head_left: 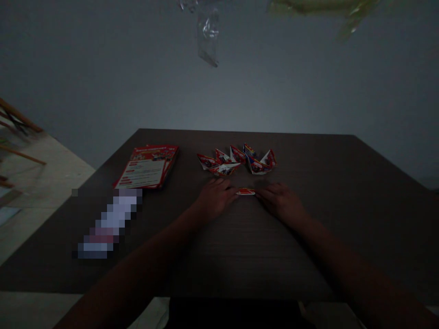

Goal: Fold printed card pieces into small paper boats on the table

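Observation:
A small piece of folded red and white paper (246, 192) lies on the table between my hands. My left hand (215, 197) has its fingertips closed on the paper's left end. On the opposite end, the fingers of my right hand (280, 201) are closed as well. Both hands rest low against the tabletop, and their fingers cover the paper's ends. Just beyond them stand several folded paper boats, among them a left boat (224, 169) and a right boat (261, 165), printed in red, white and some blue.
A stack of red and white printed sheets (146, 167) lies at the table's left side. Nearer to me is a pixelated, pale oblong thing (109, 224). The dark wooden table (325, 169) meets a grey wall (274, 91), where clear plastic (208, 34) hangs.

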Tool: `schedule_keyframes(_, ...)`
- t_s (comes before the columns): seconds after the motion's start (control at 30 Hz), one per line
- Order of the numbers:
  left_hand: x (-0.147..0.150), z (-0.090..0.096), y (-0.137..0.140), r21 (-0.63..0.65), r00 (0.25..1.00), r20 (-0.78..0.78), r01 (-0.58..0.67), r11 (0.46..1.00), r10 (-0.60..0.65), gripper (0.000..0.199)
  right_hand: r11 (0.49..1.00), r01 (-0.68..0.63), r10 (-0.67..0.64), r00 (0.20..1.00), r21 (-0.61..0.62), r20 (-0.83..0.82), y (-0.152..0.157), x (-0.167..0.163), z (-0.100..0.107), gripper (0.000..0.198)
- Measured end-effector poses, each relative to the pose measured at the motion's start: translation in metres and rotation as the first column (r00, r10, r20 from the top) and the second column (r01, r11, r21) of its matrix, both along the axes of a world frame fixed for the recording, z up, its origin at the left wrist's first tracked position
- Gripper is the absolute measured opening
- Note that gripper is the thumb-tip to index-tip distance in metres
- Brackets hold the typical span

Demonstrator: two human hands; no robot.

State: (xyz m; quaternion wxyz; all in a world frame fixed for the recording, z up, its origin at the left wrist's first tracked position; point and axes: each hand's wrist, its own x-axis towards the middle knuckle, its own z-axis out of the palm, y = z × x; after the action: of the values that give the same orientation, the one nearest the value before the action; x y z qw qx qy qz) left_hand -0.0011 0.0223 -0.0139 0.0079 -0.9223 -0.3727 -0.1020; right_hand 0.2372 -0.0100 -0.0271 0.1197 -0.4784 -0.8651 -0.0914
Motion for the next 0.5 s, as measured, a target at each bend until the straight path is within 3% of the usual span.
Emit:
schedule_keyframes(0.17,-0.0019,-0.0023,0.0055,-0.110,0.985,0.160,0.081,0.991,-0.063,0.034,0.997,-0.036,0.040,0.997,0.061,-0.060,0.0034,0.0023,-0.0029,0.027)
schedule_keyframes(0.33,0.0003,-0.0018,0.0049,-0.314,0.926,0.377,0.135,0.940,-0.007,0.031,0.994,-0.095,0.103,0.982,0.058,-0.157,0.0017,0.0007,-0.0020,0.025)
schedule_keyframes(0.5,0.0021,0.0005,0.0002,-0.357,0.888,0.461,0.184,0.916,0.001,0.027,0.984,-0.149,0.165,0.968,0.095,-0.187,-0.0031,-0.0044,0.0026,0.023)
